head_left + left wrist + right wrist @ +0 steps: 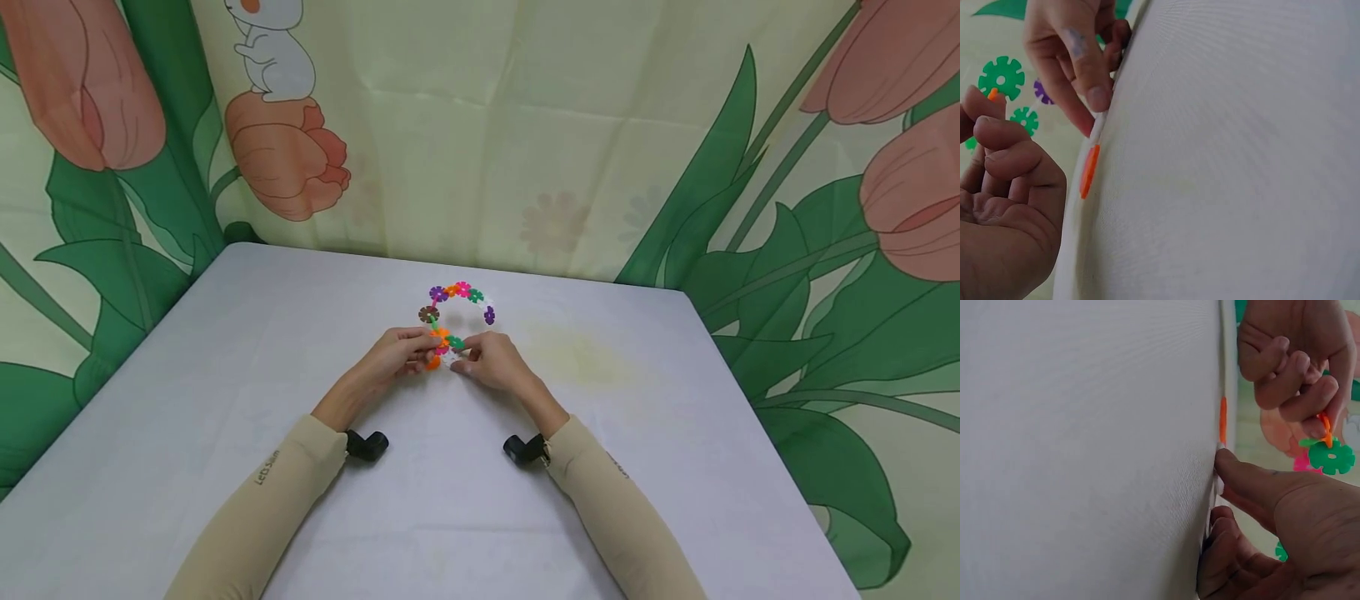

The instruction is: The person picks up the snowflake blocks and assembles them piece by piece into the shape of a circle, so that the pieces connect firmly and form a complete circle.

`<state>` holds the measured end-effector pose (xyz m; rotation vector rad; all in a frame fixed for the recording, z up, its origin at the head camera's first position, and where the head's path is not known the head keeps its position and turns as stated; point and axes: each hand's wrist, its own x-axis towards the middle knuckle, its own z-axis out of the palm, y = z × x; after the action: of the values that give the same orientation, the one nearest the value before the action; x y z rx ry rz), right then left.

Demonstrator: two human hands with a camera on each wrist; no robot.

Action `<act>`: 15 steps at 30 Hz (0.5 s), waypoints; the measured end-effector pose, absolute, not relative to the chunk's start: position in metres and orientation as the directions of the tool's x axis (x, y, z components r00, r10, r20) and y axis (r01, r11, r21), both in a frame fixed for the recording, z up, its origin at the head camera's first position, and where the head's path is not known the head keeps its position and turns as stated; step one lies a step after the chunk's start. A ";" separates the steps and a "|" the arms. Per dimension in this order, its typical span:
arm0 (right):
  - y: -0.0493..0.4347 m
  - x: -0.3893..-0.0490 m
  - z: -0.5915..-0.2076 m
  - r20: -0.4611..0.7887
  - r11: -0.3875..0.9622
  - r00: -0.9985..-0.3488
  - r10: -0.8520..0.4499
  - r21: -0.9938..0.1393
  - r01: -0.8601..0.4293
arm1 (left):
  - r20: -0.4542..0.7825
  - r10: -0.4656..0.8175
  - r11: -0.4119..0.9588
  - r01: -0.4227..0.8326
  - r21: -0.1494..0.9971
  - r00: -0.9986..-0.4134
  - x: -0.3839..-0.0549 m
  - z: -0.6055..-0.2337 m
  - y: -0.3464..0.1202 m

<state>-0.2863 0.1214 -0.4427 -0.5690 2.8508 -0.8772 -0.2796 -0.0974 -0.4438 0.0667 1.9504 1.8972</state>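
Observation:
An arc of colourful notched plastic snowflake discs, with a purple disc (438, 293) near its top left, stands up from the white table. My left hand (399, 352) pinches an orange snowflake disc (1326, 430) at the near left part of this chain. Beside those fingertips is a green snowflake disc (1332, 457). My right hand (497, 362) is low at the tabletop, its thumb and forefinger on a white snowflake disc (1099, 127), mostly hidden by the fingers. Another orange disc (1089, 172) lies close to it on the table.
The white-covered table (420, 500) reaches back to a curtain (450, 125) printed with tulips and a rabbit. A black wrist camera (367, 446) is on the left sleeve, and another black camera (522, 450) is on the right.

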 end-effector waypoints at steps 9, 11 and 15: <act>0.130 -0.279 -0.439 -0.002 0.719 -0.951 -0.309 -0.654 -0.233 | -0.249 0.330 0.056 -0.245 0.968 -0.911 -0.278 -0.442 -0.098; 0.134 -0.278 -0.440 0.001 0.701 -0.945 -0.327 -0.670 -0.243 | -0.250 0.334 0.053 -0.246 0.968 -0.909 -0.278 -0.441 -0.098; 0.142 -0.277 -0.441 -0.040 0.656 -0.930 -0.365 -0.720 -0.227 | -0.254 0.339 0.058 -0.249 0.967 -0.906 -0.279 -0.441 -0.098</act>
<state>-0.2771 0.1418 -0.4413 -0.4858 2.6909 -1.1326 -0.2789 -0.0984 -0.4414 0.0901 1.9277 1.9014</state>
